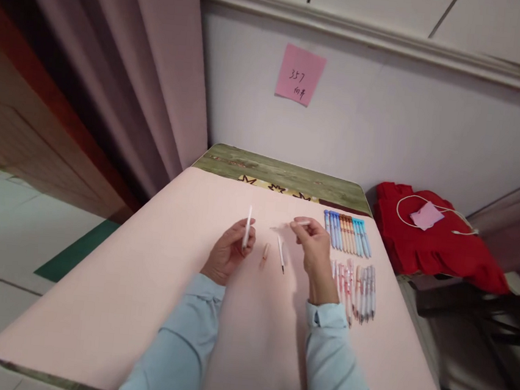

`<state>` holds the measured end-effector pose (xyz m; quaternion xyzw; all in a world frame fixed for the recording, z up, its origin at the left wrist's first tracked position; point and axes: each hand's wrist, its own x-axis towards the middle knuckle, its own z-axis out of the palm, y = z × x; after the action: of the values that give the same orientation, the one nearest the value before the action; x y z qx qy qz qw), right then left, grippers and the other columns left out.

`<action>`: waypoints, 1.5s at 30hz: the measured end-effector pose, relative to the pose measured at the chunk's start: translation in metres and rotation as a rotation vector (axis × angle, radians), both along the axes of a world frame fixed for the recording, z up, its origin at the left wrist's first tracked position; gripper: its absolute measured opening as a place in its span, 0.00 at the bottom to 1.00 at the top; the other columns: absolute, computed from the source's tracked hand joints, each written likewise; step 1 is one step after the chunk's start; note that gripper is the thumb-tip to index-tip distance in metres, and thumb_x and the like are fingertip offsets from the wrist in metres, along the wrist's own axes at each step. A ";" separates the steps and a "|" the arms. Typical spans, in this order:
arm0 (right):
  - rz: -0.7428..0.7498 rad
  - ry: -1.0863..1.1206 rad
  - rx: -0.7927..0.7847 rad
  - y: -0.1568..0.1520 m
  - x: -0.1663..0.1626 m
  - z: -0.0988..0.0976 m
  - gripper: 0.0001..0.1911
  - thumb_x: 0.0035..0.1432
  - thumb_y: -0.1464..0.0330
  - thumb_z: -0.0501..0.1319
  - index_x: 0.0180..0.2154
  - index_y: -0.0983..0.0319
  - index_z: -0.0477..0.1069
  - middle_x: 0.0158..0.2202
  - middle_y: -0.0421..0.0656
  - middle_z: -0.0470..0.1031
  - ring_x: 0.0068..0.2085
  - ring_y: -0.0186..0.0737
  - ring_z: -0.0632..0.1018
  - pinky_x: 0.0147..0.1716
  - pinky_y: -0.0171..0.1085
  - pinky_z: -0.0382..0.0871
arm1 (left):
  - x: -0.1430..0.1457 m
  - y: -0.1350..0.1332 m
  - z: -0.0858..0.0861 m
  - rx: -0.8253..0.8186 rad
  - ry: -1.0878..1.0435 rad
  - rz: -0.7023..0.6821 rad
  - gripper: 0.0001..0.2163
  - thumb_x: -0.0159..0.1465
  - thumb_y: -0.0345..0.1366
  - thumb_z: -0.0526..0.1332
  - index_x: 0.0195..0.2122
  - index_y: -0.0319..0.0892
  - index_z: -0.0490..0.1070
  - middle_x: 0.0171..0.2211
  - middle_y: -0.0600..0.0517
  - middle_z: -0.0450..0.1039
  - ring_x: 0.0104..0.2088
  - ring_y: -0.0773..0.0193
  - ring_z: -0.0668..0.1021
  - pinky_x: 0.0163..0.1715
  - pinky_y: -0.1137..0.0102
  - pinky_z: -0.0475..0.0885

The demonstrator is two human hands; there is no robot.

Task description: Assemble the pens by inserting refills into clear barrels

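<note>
My left hand (229, 250) is closed around a slim white pen part (249, 221), which points upward between thumb and fingers. Opposite it, my right hand (316, 249) pinches a small pale pen piece (302, 223); the fingers hide part of it. A short orange-tinted pen barrel piece (265, 254) lies on the table between the hands. Beside that piece rests a white pen refill (281, 251) with a dark tip. Something thin and pale shows just left of my right fingertips, too faint to name.
At the right, blue, brown and light-blue pens (347, 234) form a row. Nearer me lie pink pens (347, 283) and grey pens (365, 291), close to my right wrist. A pink sheet covers the table (159, 283). A red cloth (439, 243) carrying a white cable stands beyond.
</note>
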<state>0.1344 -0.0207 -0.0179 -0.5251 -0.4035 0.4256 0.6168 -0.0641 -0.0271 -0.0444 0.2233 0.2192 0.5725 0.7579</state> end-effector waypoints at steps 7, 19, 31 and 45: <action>-0.033 0.318 0.023 0.006 0.011 0.020 0.17 0.46 0.58 0.72 0.35 0.62 0.75 0.32 0.40 0.76 0.28 0.29 0.71 0.25 0.30 0.63 | 0.025 -0.005 0.008 -0.004 0.215 -0.209 0.14 0.56 0.33 0.70 0.43 0.35 0.78 0.29 0.50 0.73 0.23 0.72 0.72 0.19 0.78 0.65; 0.086 0.096 0.049 0.009 -0.002 0.016 0.16 0.54 0.55 0.67 0.30 0.62 0.72 0.25 0.37 0.72 0.25 0.31 0.69 0.25 0.32 0.64 | 0.029 -0.003 0.014 0.010 0.332 -0.271 0.13 0.56 0.35 0.70 0.41 0.36 0.80 0.27 0.50 0.74 0.22 0.73 0.70 0.20 0.77 0.63; 0.336 -0.113 -0.019 -0.003 -0.004 0.024 0.18 0.51 0.53 0.68 0.25 0.61 0.71 0.19 0.36 0.67 0.22 0.31 0.66 0.23 0.33 0.60 | 0.026 -0.010 0.008 0.045 0.296 -0.271 0.13 0.55 0.35 0.71 0.40 0.36 0.79 0.28 0.49 0.75 0.23 0.71 0.73 0.22 0.75 0.65; 0.409 -0.060 -0.071 -0.003 -0.007 0.023 0.18 0.50 0.52 0.69 0.28 0.60 0.73 0.22 0.37 0.70 0.24 0.32 0.68 0.25 0.33 0.61 | 0.032 -0.013 0.014 0.084 0.214 -0.252 0.12 0.58 0.35 0.70 0.42 0.35 0.76 0.29 0.48 0.76 0.26 0.68 0.75 0.27 0.74 0.68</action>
<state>0.1275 -0.0235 0.0052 -0.4659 -0.5045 0.5402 0.4864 -0.0325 -0.0402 -0.0304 0.3404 0.2447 0.4544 0.7860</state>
